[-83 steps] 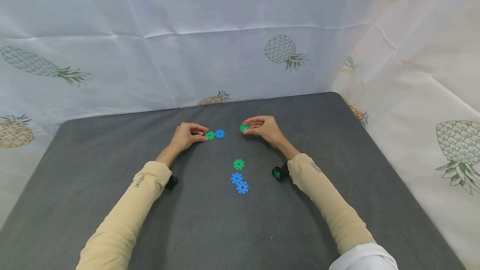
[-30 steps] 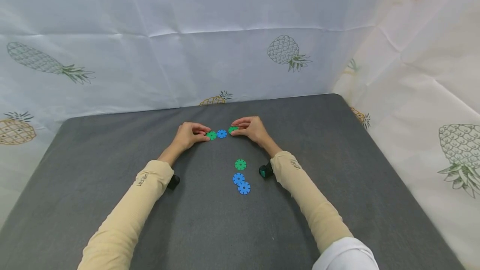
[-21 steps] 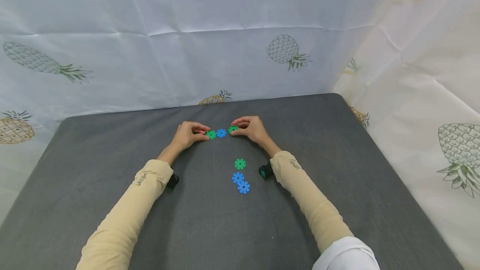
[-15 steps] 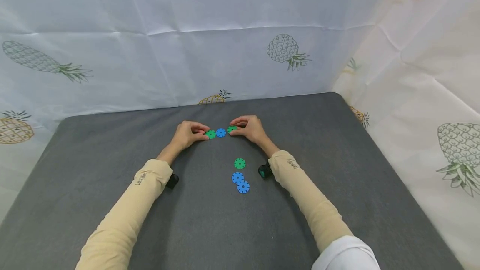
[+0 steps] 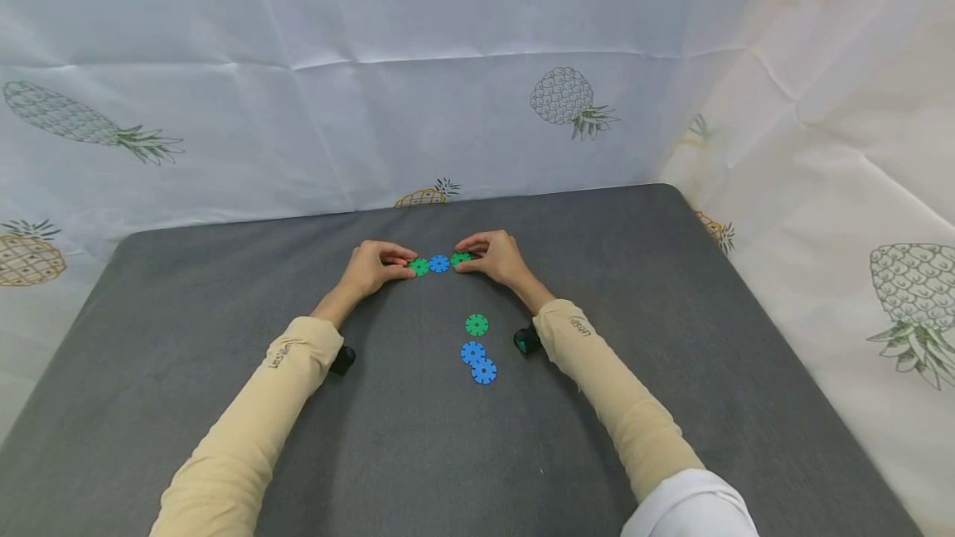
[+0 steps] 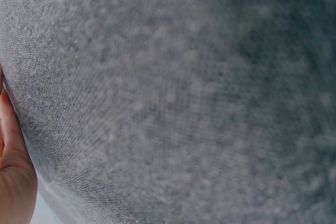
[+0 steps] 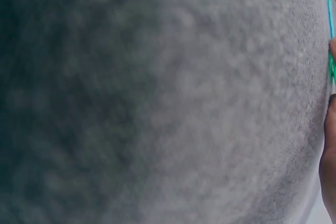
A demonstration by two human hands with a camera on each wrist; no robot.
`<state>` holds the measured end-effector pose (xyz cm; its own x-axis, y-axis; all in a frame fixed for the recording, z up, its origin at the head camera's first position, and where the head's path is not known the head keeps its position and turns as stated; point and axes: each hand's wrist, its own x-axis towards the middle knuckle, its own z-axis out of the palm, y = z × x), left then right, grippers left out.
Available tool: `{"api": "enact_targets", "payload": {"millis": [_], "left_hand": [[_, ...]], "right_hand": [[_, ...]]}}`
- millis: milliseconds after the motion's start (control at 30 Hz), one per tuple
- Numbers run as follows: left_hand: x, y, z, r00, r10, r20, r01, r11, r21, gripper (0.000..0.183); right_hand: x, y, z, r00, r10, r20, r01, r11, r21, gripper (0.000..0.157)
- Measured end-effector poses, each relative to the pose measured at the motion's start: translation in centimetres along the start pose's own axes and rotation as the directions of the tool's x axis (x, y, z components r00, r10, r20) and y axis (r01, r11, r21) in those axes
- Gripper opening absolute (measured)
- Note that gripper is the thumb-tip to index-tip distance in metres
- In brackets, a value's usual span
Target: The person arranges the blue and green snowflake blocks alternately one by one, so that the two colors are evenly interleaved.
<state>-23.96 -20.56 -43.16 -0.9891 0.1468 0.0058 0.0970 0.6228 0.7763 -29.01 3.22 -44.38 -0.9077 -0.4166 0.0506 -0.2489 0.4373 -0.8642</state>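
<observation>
Near the back of the table, three notched plastic discs lie in a row in the head view. My left hand (image 5: 366,268) pinches the green disc (image 5: 420,267) at the row's left end between thumb and fingers. Against that disc's right edge sits a blue disc (image 5: 439,263). My right hand (image 5: 498,259) holds another green disc (image 5: 461,258) by its outer side, its notched edge right at the blue one. Fingers partly cover both green discs. At the right wrist view's edge, a green-and-blue sliver (image 7: 331,19) of the discs shows beside the fingers.
Closer to me on the grey cloth-covered table (image 5: 418,437) lie a loose green disc (image 5: 477,325) and two blue discs (image 5: 472,353), whose edges meet. A white pineapple-print curtain (image 5: 336,123) hangs behind the table and along its right side.
My right hand has moved left with its green disc, from well apart to the blue disc's right edge. My left hand keeps its grip in nearly the same place.
</observation>
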Motion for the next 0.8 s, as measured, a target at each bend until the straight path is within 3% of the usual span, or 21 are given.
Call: {"api": "enact_targets", "payload": {"millis": [400,800], "left_hand": [[-0.2,0.1,-0.1,1.0,0.003,-0.003,-0.003,1.0,-0.006,0.029],[0.0,-0.1,0.1,1.0,-0.007,-0.006,0.007,1.0,-0.009,0.028]], "right_hand": [[0.2,1.2,-1.6,0.985,-0.101,0.143,0.065,0.969,0.238,0.036],[0.4,1.2,-2.5,0.983,-0.078,0.164,0.055,0.989,0.139,0.03]]}}
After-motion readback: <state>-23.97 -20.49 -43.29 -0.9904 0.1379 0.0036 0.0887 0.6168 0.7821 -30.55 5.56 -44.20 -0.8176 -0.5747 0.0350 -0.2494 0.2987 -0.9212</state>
